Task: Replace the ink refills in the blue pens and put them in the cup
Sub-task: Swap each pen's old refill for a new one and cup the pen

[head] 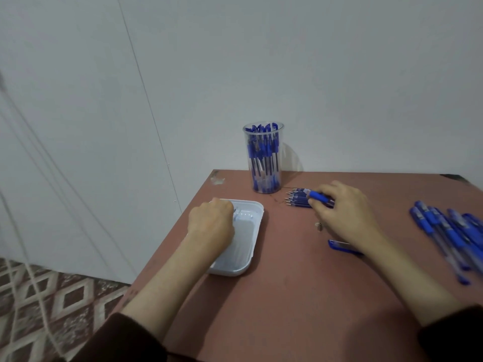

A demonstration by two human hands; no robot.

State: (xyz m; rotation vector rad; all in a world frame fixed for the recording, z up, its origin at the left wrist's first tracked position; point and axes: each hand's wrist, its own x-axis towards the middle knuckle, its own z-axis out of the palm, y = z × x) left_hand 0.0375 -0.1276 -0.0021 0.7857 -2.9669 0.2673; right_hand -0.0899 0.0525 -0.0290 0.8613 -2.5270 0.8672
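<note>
Pinched between the thumb and fingers of the right hand (345, 212): one short blue pen piece (317, 196), held just over a small heap of refills (296, 199). About eight thin tips poking out to the left, too small to count for sure. Left hand (211, 223) curled like a fist over the far end of one white tray (254, 246); something small and pale at the fingertips, but hard to tell if held. One other blue piece (339, 245) flat on the table (287, 296), partly under the right wrist. One tiny bit (319, 226) close by, too small to name. One clear cup (246, 137) upright at the back, just behind the refills, stuffed with blue pens (262, 152), too many to count. At the right edge, a blurry bunch of loose pens (449, 231), six or more, side by side.
</note>
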